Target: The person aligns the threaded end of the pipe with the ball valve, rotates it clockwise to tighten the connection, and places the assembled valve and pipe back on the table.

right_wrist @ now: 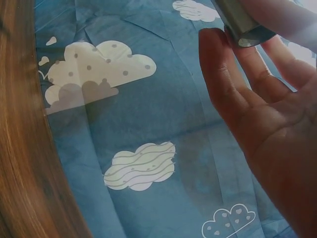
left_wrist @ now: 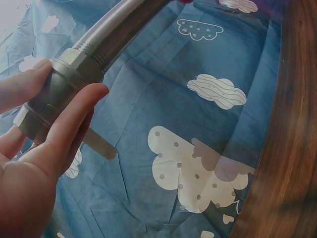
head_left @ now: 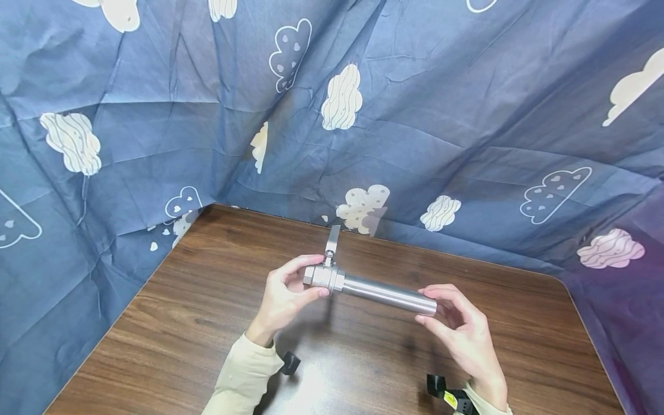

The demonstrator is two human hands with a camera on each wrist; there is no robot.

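Note:
A steel ball valve [head_left: 323, 278] with a flat lever handle [head_left: 334, 239] is joined to a straight metal pipe [head_left: 389, 293]. My left hand [head_left: 282, 300] grips the valve body between thumb and fingers. At the pipe's far right end, my right hand [head_left: 464, 325] holds it between thumb and fingers. The pair is held above the table, tilted slightly down to the right. Threads show where the pipe [left_wrist: 119, 25] meets the valve [left_wrist: 59, 89] in the left wrist view. The right wrist view shows the pipe's open end [right_wrist: 250, 37] among the fingers of the right hand [right_wrist: 277, 124].
A brown wooden table [head_left: 171, 323] lies below the hands. Blue cloth [head_left: 415, 115] printed with clouds hangs behind it and along both sides. Black wrist camera mounts [head_left: 436, 385] sit by both forearms.

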